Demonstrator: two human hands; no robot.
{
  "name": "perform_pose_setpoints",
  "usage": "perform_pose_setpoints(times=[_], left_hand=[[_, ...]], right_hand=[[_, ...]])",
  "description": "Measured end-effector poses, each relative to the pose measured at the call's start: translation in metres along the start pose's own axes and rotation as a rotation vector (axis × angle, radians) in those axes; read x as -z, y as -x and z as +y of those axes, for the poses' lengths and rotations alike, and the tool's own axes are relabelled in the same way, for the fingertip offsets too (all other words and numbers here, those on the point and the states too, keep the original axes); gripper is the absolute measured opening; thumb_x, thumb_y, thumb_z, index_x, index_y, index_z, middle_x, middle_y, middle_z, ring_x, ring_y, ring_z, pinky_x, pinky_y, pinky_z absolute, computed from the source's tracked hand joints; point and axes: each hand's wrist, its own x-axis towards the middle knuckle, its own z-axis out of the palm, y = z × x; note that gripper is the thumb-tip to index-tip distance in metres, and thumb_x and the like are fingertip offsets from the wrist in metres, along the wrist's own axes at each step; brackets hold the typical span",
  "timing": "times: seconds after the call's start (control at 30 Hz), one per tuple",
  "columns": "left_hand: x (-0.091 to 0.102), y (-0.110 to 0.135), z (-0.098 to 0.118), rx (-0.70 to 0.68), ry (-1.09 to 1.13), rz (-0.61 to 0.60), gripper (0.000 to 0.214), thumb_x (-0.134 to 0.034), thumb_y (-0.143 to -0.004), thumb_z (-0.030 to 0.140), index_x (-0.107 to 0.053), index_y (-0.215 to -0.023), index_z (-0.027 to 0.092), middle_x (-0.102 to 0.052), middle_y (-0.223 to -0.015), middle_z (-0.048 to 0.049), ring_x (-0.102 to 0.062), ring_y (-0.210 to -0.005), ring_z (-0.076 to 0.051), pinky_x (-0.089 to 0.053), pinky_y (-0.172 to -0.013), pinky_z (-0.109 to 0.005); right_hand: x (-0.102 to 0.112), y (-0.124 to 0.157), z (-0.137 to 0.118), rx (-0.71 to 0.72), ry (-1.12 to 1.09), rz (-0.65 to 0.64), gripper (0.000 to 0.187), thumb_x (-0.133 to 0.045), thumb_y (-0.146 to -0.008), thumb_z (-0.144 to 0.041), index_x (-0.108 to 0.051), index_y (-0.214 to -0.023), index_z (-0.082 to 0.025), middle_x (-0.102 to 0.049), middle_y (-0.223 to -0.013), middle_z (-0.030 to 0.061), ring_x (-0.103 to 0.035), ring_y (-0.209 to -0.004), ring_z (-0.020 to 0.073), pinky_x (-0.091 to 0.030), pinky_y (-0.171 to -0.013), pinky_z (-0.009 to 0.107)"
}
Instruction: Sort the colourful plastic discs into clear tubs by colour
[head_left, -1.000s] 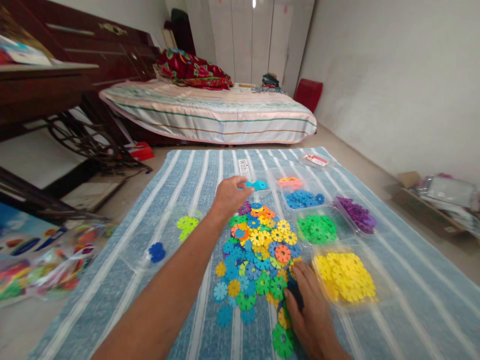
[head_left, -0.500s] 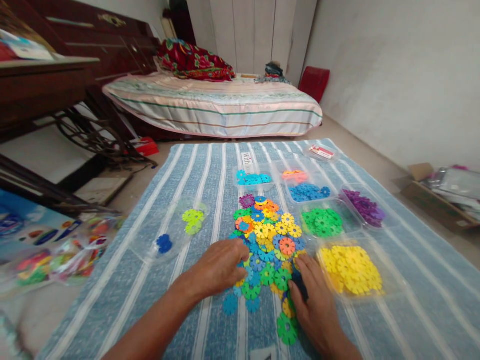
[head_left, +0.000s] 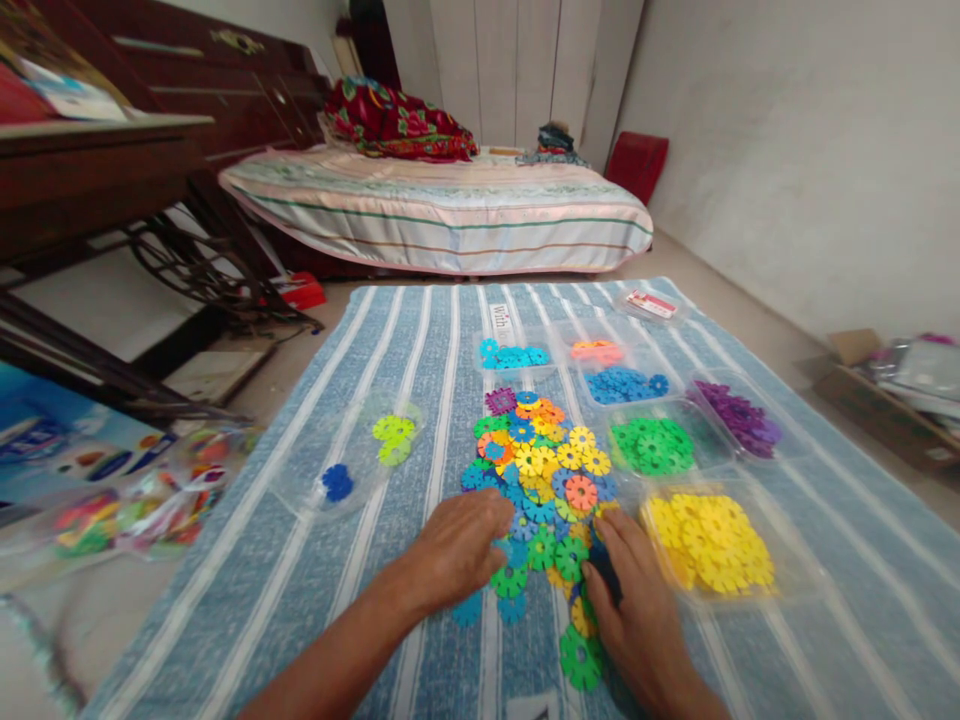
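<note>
A loose pile of snowflake building discs [head_left: 534, 460] in mixed colours lies in the middle of the striped cloth. At its left edge is my left hand [head_left: 469, 545], fingers curled down among blue and green discs; what they pinch, if anything, is hidden. My right hand [head_left: 637, 590] rests along the pile's right edge, fingers stretched and thumb apart. Something dark shows between its thumb and forefinger, too shaded to make out. A green disc [head_left: 580, 658] lies just left of the right wrist. Yellow discs [head_left: 712, 540] fill a clear tray beside this hand.
Clear trays at the right hold green discs [head_left: 652, 445], purple discs [head_left: 739, 418], blue discs [head_left: 622, 384], light-blue discs [head_left: 517, 356] and orange discs [head_left: 598, 351]. Lime discs [head_left: 394, 438] and dark-blue discs [head_left: 337, 483] sit in clear trays at left. Beyond stands a bed [head_left: 450, 215].
The whole view has shifted slightly, so everything appears a little further right. My left hand stays curled at the pile's left edge; my right hand keeps its place.
</note>
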Motion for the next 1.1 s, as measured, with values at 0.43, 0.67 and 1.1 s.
perform_pose_setpoints(times=[0.43,0.67,1.1], left_hand=[[0.018,-0.044,-0.026,0.165,0.906,0.317,0.016,-0.061,-0.059,0.03,-0.058,-0.066,0.015,-0.051,-0.054,0.0045,-0.046,-0.052,-0.009,-0.034,-0.05,-0.02],[0.076,-0.087,-0.026,0.231,1.142,0.844,0.039,-0.064,-0.063,0.031,-0.057,-0.098,0.014,-0.065,-0.083,-0.0034,-0.061,-0.068,-0.013,-0.046,-0.059,-0.024],[0.011,-0.004,-0.038,0.219,0.131,0.171,0.007,-0.056,-0.069,0.025,-0.058,-0.074,0.021,-0.059,-0.068,0.0025,-0.056,-0.066,-0.015,-0.031,-0.057,-0.023]], right_hand=[[-0.007,0.003,0.005,0.017,-0.009,0.016,0.042,-0.045,-0.089,-0.027,-0.046,-0.13,-0.019,-0.05,-0.133,0.0145,-0.046,-0.124,0.0307,-0.043,-0.099,0.055],[-0.006,0.003,0.005,0.008,0.002,0.011,0.042,-0.044,-0.09,-0.029,-0.045,-0.131,-0.02,-0.05,-0.133,0.0142,-0.048,-0.122,0.0307,-0.044,-0.098,0.055],[-0.007,0.003,0.006,0.043,0.005,0.017,0.036,-0.045,-0.089,-0.029,-0.049,-0.124,-0.018,-0.05,-0.131,0.0156,-0.047,-0.121,0.0316,-0.044,-0.096,0.055]])
